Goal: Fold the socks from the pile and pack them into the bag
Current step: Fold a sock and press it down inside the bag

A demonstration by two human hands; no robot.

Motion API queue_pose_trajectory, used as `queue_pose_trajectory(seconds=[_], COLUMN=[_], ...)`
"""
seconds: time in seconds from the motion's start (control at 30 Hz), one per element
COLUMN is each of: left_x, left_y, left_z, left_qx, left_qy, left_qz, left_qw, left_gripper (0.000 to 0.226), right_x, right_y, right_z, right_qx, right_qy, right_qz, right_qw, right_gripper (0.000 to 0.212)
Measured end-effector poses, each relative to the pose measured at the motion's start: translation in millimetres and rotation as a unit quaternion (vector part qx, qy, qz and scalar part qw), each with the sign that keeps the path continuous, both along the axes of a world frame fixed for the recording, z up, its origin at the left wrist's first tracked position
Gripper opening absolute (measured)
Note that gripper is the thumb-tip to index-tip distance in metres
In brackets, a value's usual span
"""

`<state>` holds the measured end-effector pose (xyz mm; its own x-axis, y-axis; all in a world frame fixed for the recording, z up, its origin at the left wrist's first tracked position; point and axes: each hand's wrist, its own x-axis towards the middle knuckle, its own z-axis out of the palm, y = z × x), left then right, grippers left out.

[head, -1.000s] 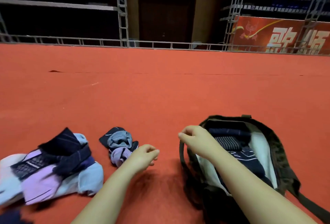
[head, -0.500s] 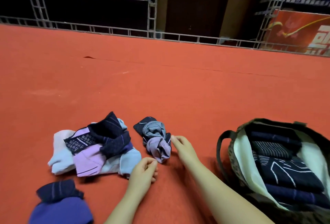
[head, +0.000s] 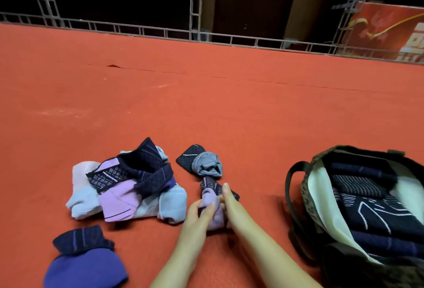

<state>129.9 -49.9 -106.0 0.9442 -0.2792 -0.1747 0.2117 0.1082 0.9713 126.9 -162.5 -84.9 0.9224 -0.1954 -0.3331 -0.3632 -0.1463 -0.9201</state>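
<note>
Nearest the camera a purple sock [head: 85, 262] with a dark striped cuff lay alone on the red carpet [head: 206, 108], and just beyond it both hands met on a lilac-and-navy sock [head: 210, 198], the left hand [head: 197, 215] and right hand [head: 231, 207] each with fingers curled round it. To their left sat the pile of socks [head: 128, 186], pale blue, lilac and navy, with a grey-and-black sock [head: 202, 162] just past the held one. Well to the right the bag [head: 314, 196] stood open, dark folded socks [head: 367, 207] stacked inside.
</note>
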Motion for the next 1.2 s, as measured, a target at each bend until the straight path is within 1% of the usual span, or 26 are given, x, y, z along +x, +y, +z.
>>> queue_pose_trajectory(seconds=[0.1,0.13,0.17,0.23,0.3,0.33,0.37,0.4,0.43,0.47,0.5,0.57,0.63,0.7,0.73,0.77,0.8,0.83,0.87,0.9,0.97,1.0,1.03,1.07,1.1,1.2], left_x=[-14,-17,-17,-20,-23,-27,-29,-31,-31,-32,-33,-35,-33,-32,-33,-34,-37,-41,-45,-50,-59,-61,-62,-63,-63,-64], left_y=[-1,0,-1,-1,-2,-3,-3,-3,-3,-2,-2,-1,2,6,9,12,16,19,20,20,14,11,9,8,7,5], left_z=[-7,-8,-8,-8,-4,-1,3,7,9,13,16,19,16,9,5,1,0,2,4,9,16,18,18,18,17,15], left_qx=[0.034,0.040,0.046,0.045,0.052,0.057,0.055,0.050,0.045,0.036,0.029,0.035,0.046,0.067,0.091,0.131,0.166,0.177,0.169,0.155,0.138,0.137,0.132,0.127,0.122,0.098], left_qy=[-0.090,-0.100,-0.103,-0.111,-0.125,-0.134,-0.141,-0.144,-0.145,-0.142,-0.140,-0.134,-0.115,-0.110,-0.133,-0.179,-0.237,-0.296,-0.343,-0.375,-0.400,-0.400,-0.389,-0.364,-0.331,-0.228], left_qz=[0.030,0.040,0.047,0.039,0.015,0.001,-0.009,-0.021,-0.030,-0.041,-0.047,-0.048,-0.042,-0.034,-0.018,0.011,0.044,0.059,0.043,-0.005,-0.137,-0.179,-0.193,-0.187,-0.175,-0.166], left_qw=[0.995,0.993,0.993,0.992,0.991,0.989,0.988,0.988,0.988,0.988,0.989,0.989,0.991,0.991,0.987,0.975,0.956,0.937,0.923,0.914,0.896,0.888,0.891,0.903,0.919,0.954], left_gripper=[0.010,0.006,0.002,0.011,0.014,0.015,0.015,0.016,0.017,0.017,0.016,0.013,0.010,0.008,0.009,0.013,0.017,0.016,0.013,0.010,0.018,0.022,0.025,0.029,0.033,0.031], right_x=[-38,-50,-59,-73,-83,-87,-89,-89,-89,-89,-89,-92,-97,-105,-108,-110,-112,-114,-116,-117,-120,-121,-122,-124,-125,-125], right_y=[-6,-9,-14,-25,-35,-41,-45,-48,-50,-50,-49,-44,-37,-31,-29,-28,-27,-26,-24,-22,-19,-18,-18,-16,-14,-12], right_z=[-4,-2,-1,0,1,2,2,4,6,8,8,8,3,-1,-2,-5,-6,-8,-8,-10,-7,-5,-3,0,3,4], right_qx=[0.122,0.131,0.110,-0.014,-0.199,-0.276,-0.325,-0.353,-0.366,-0.371,-0.367,-0.296,-0.215,-0.142,-0.093,-0.046,-0.013,0.009,0.028,0.049,0.092,0.113,0.131,0.151,0.173,0.227], right_qy=[-0.017,-0.026,-0.045,-0.124,-0.196,-0.215,-0.223,-0.213,-0.187,-0.152,-0.114,-0.044,-0.018,-0.028,-0.038,-0.046,-0.050,-0.055,-0.061,-0.073,-0.099,-0.116,-0.132,-0.142,-0.140,-0.105], right_qz=[-0.045,-0.055,-0.072,-0.097,-0.103,-0.106,-0.104,-0.091,-0.068,-0.033,0.005,0.052,0.056,0.035,0.013,-0.009,-0.027,-0.042,-0.049,-0.048,-0.042,-0.039,-0.037,-0.033,-0.035,-0.064], right_qw=[0.991,0.989,0.990,0.987,0.955,0.931,0.913,0.906,0.909,0.915,0.923,0.953,0.975,0.989,0.995,0.998,0.998,0.998,0.997,0.995,0.990,0.986,0.982,0.978,0.974,0.966], right_gripper=[0.062,0.060,0.055,0.043,0.036,0.040,0.051,0.062,0.071,0.076,0.075,0.064,0.051,0.035,0.030,0.028,0.028,0.028,0.029,0.035,0.059,0.060,0.049,0.037,0.034,0.041])
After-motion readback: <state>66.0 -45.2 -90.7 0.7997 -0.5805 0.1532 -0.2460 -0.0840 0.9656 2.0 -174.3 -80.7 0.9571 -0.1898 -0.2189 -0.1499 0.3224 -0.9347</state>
